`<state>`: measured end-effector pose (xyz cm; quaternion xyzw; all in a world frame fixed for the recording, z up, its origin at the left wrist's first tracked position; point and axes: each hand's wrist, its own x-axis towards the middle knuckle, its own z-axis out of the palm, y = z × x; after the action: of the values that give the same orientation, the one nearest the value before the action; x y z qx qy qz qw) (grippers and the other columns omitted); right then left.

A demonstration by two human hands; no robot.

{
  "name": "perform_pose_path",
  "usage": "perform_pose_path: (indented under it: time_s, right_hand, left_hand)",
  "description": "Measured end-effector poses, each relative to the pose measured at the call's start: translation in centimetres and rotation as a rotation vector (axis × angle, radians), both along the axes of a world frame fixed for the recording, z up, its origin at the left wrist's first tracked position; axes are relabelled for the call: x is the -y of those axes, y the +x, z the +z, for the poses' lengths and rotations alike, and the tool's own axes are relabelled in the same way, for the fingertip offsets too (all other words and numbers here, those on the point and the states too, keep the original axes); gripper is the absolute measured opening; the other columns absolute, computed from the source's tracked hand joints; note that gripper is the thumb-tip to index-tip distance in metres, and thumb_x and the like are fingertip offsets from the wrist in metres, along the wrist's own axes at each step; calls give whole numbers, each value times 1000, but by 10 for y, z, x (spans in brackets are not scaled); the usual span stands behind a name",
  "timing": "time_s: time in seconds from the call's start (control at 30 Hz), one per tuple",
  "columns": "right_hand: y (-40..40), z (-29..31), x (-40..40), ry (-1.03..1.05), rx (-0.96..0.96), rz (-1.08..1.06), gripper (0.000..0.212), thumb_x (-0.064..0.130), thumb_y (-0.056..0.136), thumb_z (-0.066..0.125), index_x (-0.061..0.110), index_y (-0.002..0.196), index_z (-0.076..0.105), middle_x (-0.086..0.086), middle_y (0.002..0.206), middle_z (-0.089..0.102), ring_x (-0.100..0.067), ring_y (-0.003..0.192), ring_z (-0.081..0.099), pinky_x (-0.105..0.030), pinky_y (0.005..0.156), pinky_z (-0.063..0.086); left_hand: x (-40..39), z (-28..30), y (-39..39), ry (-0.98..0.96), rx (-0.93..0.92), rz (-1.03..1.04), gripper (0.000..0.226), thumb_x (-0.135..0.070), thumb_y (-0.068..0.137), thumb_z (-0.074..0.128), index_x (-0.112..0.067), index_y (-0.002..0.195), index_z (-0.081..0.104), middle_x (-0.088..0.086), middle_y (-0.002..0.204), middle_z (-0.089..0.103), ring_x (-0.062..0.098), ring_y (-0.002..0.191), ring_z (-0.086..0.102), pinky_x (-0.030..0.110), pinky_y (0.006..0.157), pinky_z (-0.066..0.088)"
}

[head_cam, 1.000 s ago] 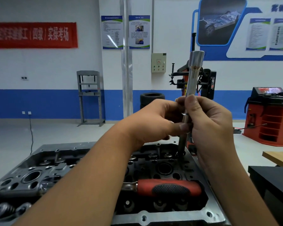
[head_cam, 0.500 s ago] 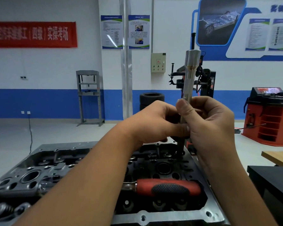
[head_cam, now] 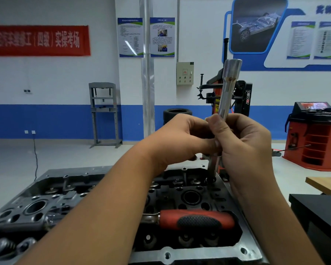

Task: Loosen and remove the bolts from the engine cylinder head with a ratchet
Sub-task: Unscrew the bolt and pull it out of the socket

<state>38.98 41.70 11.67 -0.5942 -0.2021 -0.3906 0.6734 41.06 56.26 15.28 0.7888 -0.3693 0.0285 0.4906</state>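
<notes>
- The left hand (head_cam: 182, 139) and right hand (head_cam: 246, 142) are both pinching a long metal socket bar (head_cam: 230, 81) with curled fingers.
- The bar is standing nearly upright, its lower end sitting at a hole near the far right edge of the cylinder head (head_cam: 197, 196).
- A red-handled ratchet (head_cam: 197, 219) is lying across the cylinder head, near the person.

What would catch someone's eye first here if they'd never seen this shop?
Probably the long silver socket standing upright at centre, gripped by both the left hand and the right hand above the cylinder head. Next, the red-handled ratchet lying across the head near its front edge.
</notes>
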Motion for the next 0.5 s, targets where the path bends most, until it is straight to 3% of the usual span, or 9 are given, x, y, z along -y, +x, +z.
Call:
perform_pose_path:
  time_s: [0.1, 0.2, 0.27, 0.33, 0.43, 0.5]
  right_hand:
    - [-2, 2, -2, 25, -5, 99, 25, 37, 85, 67, 14, 88, 76, -5, 81, 77, -21, 76, 76, -41, 65, 65]
    - [-3, 2, -2, 51, -14, 136, 26, 38, 81, 70, 14, 86, 76, -4, 76, 75, -19, 68, 75, -33, 55, 60]
    - [-2, 0, -1, 52, -8, 73, 22, 41, 76, 77, 20, 81, 77, 0, 69, 72, -18, 62, 71, -38, 53, 61]
    - [0, -1, 1, 43, 3, 11, 18, 43, 75, 79, 25, 78, 77, 6, 64, 68, -14, 60, 68, -39, 56, 61]
    - [0, -1, 0, -3, 20, 29, 17, 42, 85, 72, 26, 83, 79, 4, 77, 76, -16, 74, 75, -39, 64, 63]
    - [0, -1, 0, 14, 14, 97, 21, 40, 85, 67, 24, 86, 79, -2, 84, 78, -20, 80, 77, -39, 66, 65]
  left_hand:
    - [1, -1, -1, 27, -55, -22, 25, -25, 104, 63, -9, 121, 71, 9, 112, 78, 23, 108, 74, 33, 80, 54]
    - [1, -1, 0, 41, 3, 16, 24, -25, 102, 66, -10, 121, 72, 9, 108, 78, 15, 92, 73, 24, 72, 51]
    - [2, -1, 0, -2, 24, 10, 22, -18, 99, 71, -7, 118, 74, 12, 104, 79, 4, 79, 69, 14, 64, 49]
    - [1, -1, 0, -42, 23, 13, 20, -13, 96, 74, -5, 114, 75, 12, 101, 79, 2, 77, 70, 11, 61, 49]
    - [1, 0, -1, -18, -13, 9, 21, -21, 100, 70, -10, 117, 75, 9, 107, 79, 23, 98, 75, 26, 74, 51]
    - [2, -1, -1, 5, -49, -9, 24, -25, 103, 65, -10, 120, 73, 11, 112, 78, 28, 107, 73, 32, 78, 51]
